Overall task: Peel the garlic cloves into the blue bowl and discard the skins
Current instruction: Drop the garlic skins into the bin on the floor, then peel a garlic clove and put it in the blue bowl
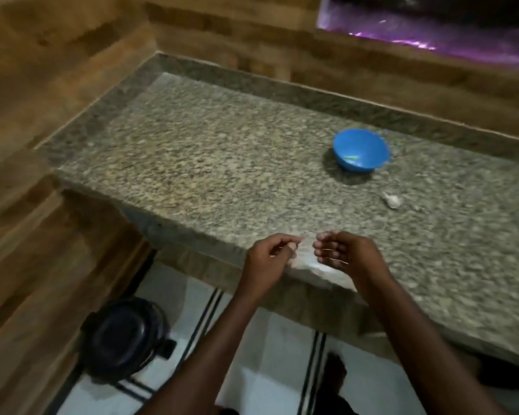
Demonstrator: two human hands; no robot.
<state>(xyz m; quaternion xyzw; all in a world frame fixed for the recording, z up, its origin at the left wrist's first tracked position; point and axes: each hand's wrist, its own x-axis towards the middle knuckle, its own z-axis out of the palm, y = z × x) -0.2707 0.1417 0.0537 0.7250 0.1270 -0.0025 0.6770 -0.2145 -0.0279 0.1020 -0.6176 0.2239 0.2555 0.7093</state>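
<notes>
Wood-grain panelling (42, 205) closed off the left side of the room, and low beside it on the pale tiled floor (252, 339) stood a dark round vessel (123, 336), possibly a bin, though the blur left that unsure. Above it ran the speckled granite counter (222, 151), its near edge cutting across just under the person's hands.

Just off that edge hung the left hand (267, 256), fingers curled in and thumb meeting fingertip around something small and pale; it looked like a scrap of skin or a clove, but the picture was too smeared to say which. Close beside it, fingertips almost facing, the right hand (342, 250) sat with fingers loosely bent and nothing I could make out in it.

Further right and well back on the counter stood the blue bowl (360, 151), with a thin greenish sliver lying inside. Nearer and a little right of the bowl lay the garlic (391, 199), a pale lump, with a small whitish fleck just beside it. From the hands the garlic lay forward and to the right, so the right hand was plainly the nearer one for reaching it. Its long axis seemed to run roughly along the counter's front edge, though I would not swear to it.

No brand, label or writing could be read anywhere.
</notes>
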